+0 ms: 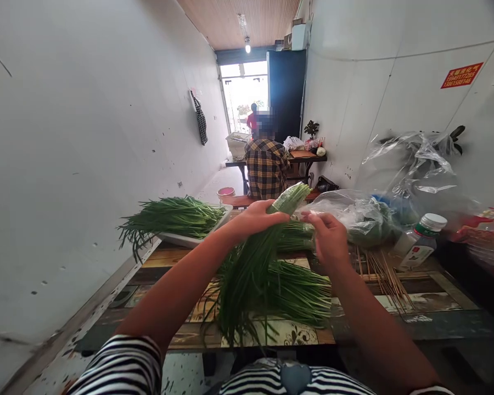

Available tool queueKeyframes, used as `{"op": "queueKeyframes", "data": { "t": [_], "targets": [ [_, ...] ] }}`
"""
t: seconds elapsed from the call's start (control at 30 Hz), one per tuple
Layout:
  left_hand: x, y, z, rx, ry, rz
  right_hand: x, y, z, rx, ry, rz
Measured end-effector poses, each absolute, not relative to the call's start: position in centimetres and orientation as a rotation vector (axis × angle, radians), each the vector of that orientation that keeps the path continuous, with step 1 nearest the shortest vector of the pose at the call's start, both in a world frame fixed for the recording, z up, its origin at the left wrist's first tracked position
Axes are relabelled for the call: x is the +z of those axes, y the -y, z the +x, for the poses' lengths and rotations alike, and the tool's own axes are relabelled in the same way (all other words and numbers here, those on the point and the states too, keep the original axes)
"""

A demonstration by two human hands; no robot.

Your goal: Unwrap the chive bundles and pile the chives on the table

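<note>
Tray (189,239) at far-left corner; bottle (420,241), skewers (382,274) toward right edge. Left hand (257,219) grips chive bundle (251,269); right hand (329,238) pinched narrow beside it.

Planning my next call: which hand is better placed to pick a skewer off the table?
Right, probably. The left hand is closed around the chive bundle, holding it up. The right hand sits nearest the skewers lying on the table, with fingers only at the bundle's tip.

2 hands (257,219) (329,238), 1 bottle (420,241) — 1 tray (189,239)
</note>
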State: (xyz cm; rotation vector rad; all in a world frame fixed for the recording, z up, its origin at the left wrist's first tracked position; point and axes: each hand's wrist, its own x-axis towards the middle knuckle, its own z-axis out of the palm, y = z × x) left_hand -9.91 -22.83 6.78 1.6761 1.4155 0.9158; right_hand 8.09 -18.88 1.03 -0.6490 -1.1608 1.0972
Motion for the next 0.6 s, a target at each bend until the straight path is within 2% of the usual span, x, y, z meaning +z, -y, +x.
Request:
{"op": "queueKeyframes", "data": {
  "t": [0.3,0.5,0.6],
  "targets": [
    [5.8,23.5,-9.8,0.790,-0.995,1.564,1.1,18.1,10.2,1.556,0.965,-0.359],
    [6.4,23.8,-10.4,0.668,-0.865,1.662,1.5,18.8,11.5,1.739,1.675,-0.408],
    [7.1,24.3,-10.7,0.513,-1.098,1.974,2.2,17.9,11.7,1.677,1.920,-0.582]
  ]
}}
